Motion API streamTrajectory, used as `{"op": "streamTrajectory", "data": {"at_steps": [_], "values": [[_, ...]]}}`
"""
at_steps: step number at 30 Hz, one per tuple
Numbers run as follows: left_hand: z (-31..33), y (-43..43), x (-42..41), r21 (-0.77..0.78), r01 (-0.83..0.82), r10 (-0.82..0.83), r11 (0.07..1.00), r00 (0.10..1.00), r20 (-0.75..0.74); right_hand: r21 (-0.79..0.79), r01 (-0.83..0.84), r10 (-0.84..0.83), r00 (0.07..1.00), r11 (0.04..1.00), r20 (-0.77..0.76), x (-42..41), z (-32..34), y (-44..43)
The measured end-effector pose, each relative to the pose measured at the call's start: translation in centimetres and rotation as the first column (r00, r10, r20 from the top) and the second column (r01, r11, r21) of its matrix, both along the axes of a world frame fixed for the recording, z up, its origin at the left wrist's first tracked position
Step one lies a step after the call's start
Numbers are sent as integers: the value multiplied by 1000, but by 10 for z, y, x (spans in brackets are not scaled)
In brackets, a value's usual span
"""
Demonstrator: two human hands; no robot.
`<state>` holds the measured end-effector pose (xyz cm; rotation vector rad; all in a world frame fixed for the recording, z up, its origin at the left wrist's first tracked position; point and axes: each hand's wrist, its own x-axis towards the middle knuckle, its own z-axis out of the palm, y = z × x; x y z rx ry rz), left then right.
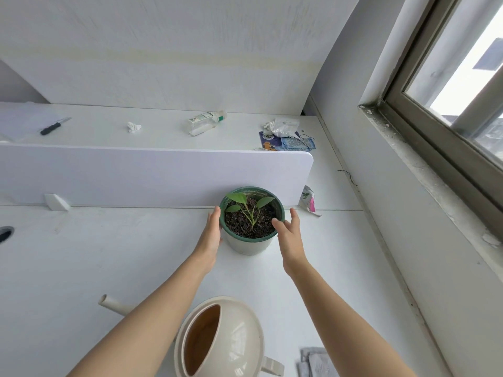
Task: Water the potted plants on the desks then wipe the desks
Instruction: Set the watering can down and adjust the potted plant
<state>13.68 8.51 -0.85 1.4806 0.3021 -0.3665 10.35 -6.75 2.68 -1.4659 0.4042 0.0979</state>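
A small potted plant (251, 221), green-rimmed with a pale lower wall and a few green leaves in dark soil, stands on the white desk (109, 254) against the divider panel. My left hand (211, 236) lies flat against the pot's left side with straight fingers. My right hand (290, 235) is at the pot's right rim, fingers spread and relaxed, thumb over the soil edge. A cream watering can (231, 341) sits near the desk's front edge between my forearms, its spout (110, 302) pointing left. A folded grey cloth (315, 363) lies at the bottom right.
A white divider panel (149, 175) splits this desk from the far one, which holds a black-handled knife (54, 126), a crumpled tissue (134, 127), a lying plastic bottle (205, 122) and wrappers (287, 136). A small packet (309, 201) lies right of the pot. A window (449, 91) fills the right wall.
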Motion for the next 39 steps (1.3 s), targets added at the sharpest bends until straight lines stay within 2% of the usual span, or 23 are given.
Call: {"op": "streamTrajectory", "data": {"at_steps": [3,6,11,16,18,21,22,26,29,31,35,39], "values": [[4,-3,-8,2,0,0,1000,1000,-9,-27,-53,53,999,998,1,-2,2,0],[16,2,-23,6,-107,107,994,993,41,-85,-70,71,997,994,12,-24,-1,0],[52,47,-95,-159,-307,328,938,937,123,-161,-101,99,995,982,-16,-90,-11,-14],[53,85,-191,-159,-520,544,839,797,264,-241,-168,165,986,956,-34,-155,-19,-18],[40,93,-214,-176,-604,629,777,740,239,-257,-215,208,977,942,-57,-176,-20,-15],[17,98,-225,-171,-759,778,628,609,154,-274,-268,256,963,924,-80,-201,-25,-4],[10,99,-224,-169,-775,793,609,599,107,-281,-283,271,959,917,-83,-208,-26,0],[-7,100,-213,-202,-704,703,681,706,-92,-330,-330,312,944,884,-108,-228,-28,12],[-10,97,-207,-272,-669,654,692,740,-157,-465,-355,347,932,811,-108,-233,-33,16],[-9,97,-203,-308,-642,622,703,764,-173,-517,-382,369,920,766,-133,-232,-35,16],[-1,94,-198,-339,-576,561,744,814,-150,-493,-443,416,893,749,-171,-224,-33,12],[2,95,-197,-258,-543,524,799,839,-145,-503,-473,429,879,724,-210,-215,-36,10]]}}
